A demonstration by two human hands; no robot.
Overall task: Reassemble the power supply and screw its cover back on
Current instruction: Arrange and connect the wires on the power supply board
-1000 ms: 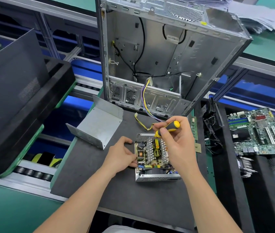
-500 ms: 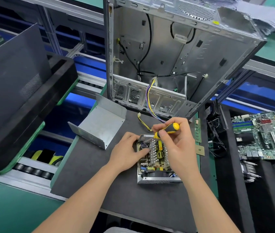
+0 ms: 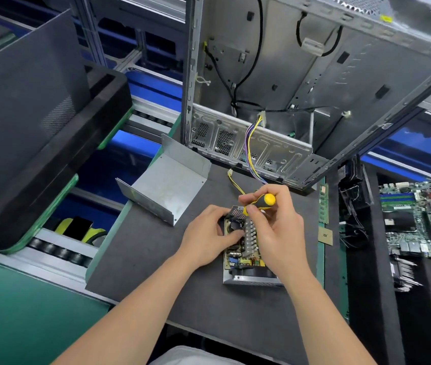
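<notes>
The open power supply (image 3: 246,262) lies on the dark mat (image 3: 156,259), its circuit board and silver heatsink bare. My right hand (image 3: 275,233) grips a yellow-and-black screwdriver (image 3: 260,202) and holds it down over the board's far end; the tip is hidden. My left hand (image 3: 209,235) rests on the supply's left side, fingers curled over the edge onto the board. The U-shaped metal cover (image 3: 169,183) lies apart, up and to the left. Yellow and purple wires (image 3: 248,154) run from the supply into the computer case.
An empty computer case (image 3: 301,88) stands behind the mat. A motherboard (image 3: 425,222) lies at the right, a RAM stick (image 3: 323,204) and a CPU chip (image 3: 325,236) on the mat's right edge. A black panel and tray (image 3: 37,127) fill the left, above a roller conveyor (image 3: 58,252).
My left hand has slid further onto the board from the supply's left edge. The right hand with the screwdriver stays at the board's far end. The view has shifted.
</notes>
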